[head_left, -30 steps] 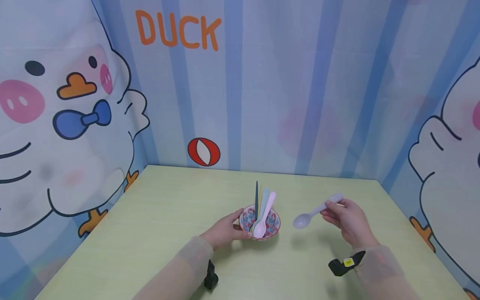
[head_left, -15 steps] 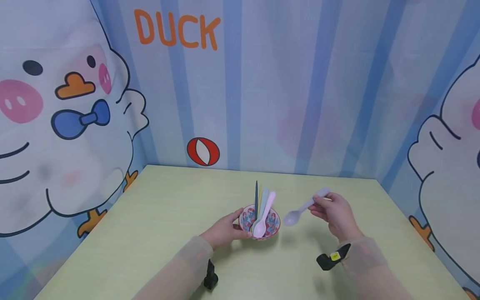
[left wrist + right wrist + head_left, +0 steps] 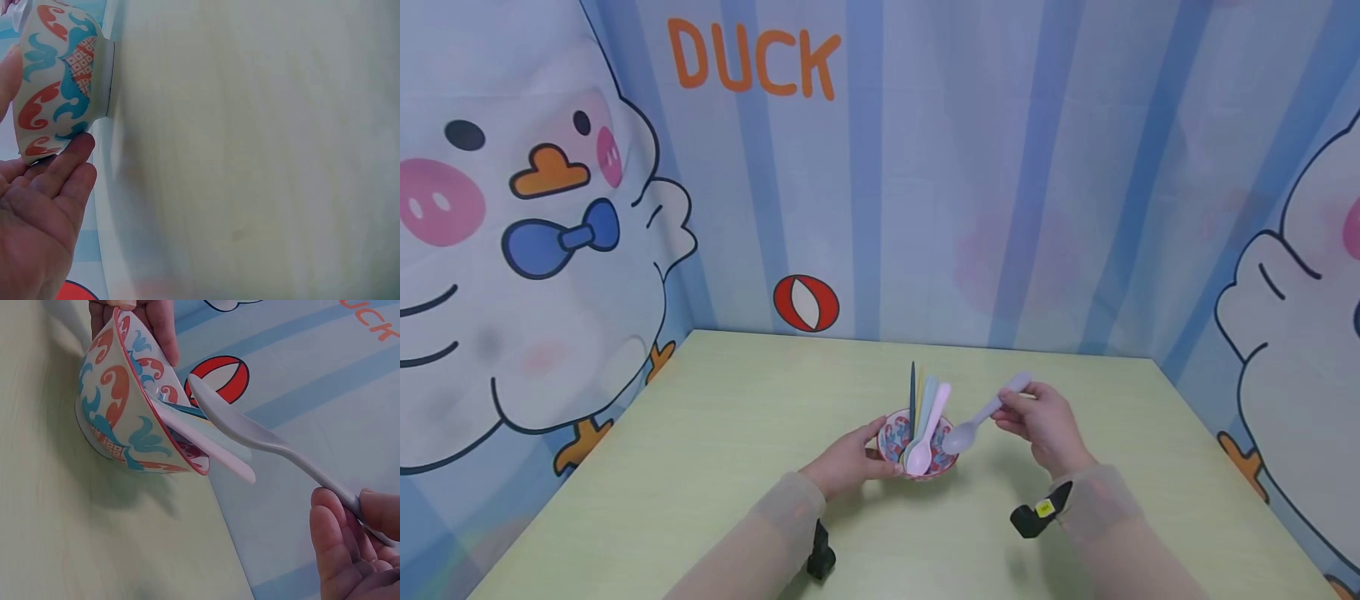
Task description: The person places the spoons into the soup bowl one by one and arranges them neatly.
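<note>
My left hand (image 3: 848, 457) grips the near left side of a small bowl (image 3: 69, 69) with a red rim and red and blue patterns, thumb at its rim and fingers at its underside. In the bowl lean a pink spoon (image 3: 919, 457), a pale blue handle (image 3: 929, 398), a yellow one (image 3: 921, 390) and a thin dark one (image 3: 913, 392). My right hand (image 3: 1047, 423) pinches a pale purple spoon (image 3: 294, 456) by its handle. In the head view, that spoon's scoop overlaps the bowl's right rim; the right wrist view shows it above the other handles.
A pale yellow-green table (image 3: 737, 400) lies under both hands. Behind it hangs a blue striped cloth (image 3: 925, 167) with duck prints at the sides. Small black cameras (image 3: 822, 554) are worn at both wrists.
My right hand has moved left with the purple spoon, bringing its scoop from beside the bowl to over its right rim. The left hand and the bowl have stayed in place.
</note>
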